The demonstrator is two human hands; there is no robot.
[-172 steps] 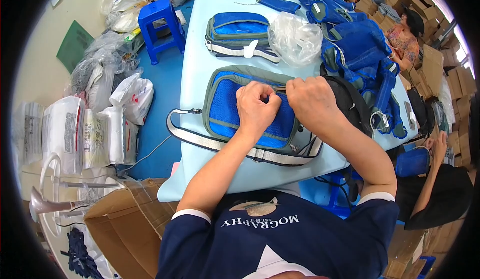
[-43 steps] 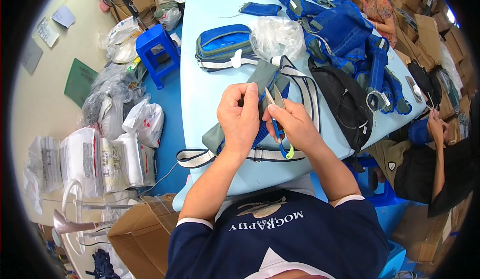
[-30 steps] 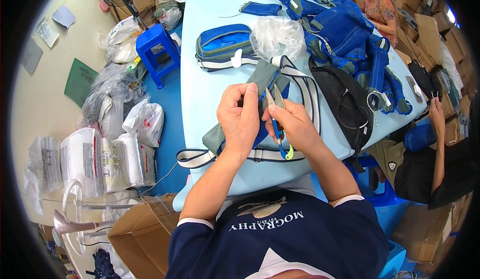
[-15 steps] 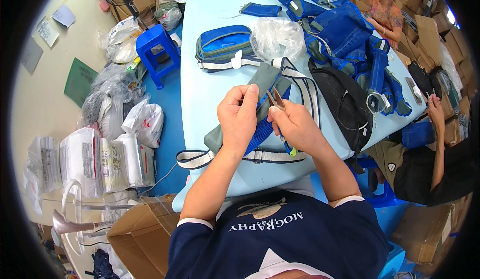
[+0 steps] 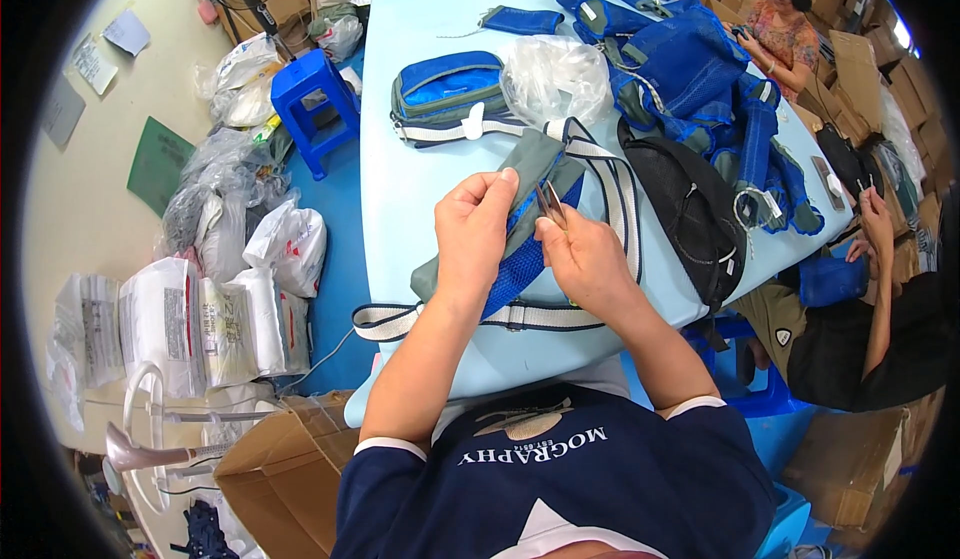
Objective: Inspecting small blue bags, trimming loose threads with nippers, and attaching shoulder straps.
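Observation:
My left hand point(image 5: 472, 234) is closed on the upper left of a grey-green and blue mesh bag point(image 5: 530, 164), pinching its fabric with the thumb. My right hand point(image 5: 585, 264) grips metal scissors point(image 5: 550, 201), their blades at the bag's blue seam and their handles mostly hidden by my fingers. A white-and-dark striped strap point(image 5: 615, 184) loops around the bag. Just to the right lies a black mesh bag point(image 5: 680, 224); behind are another blue and grey waist bag point(image 5: 447, 89) and a crumpled clear plastic bag point(image 5: 555, 79).
Blue bag pieces point(image 5: 680, 69) are piled on the pale table point(image 5: 405, 199)'s right side. Left are a blue stool point(image 5: 312, 84), wrapped sacks point(image 5: 160, 319) and an open carton point(image 5: 280, 469). Two co-workers sit at the right, one upper point(image 5: 775, 39), one nearer point(image 5: 860, 359).
Since the oldest frame, the bag has turned to show grey-green and my right hand has gained scissors. In the last second, my right hand and blades shifted slightly, and both co-workers moved their hands.

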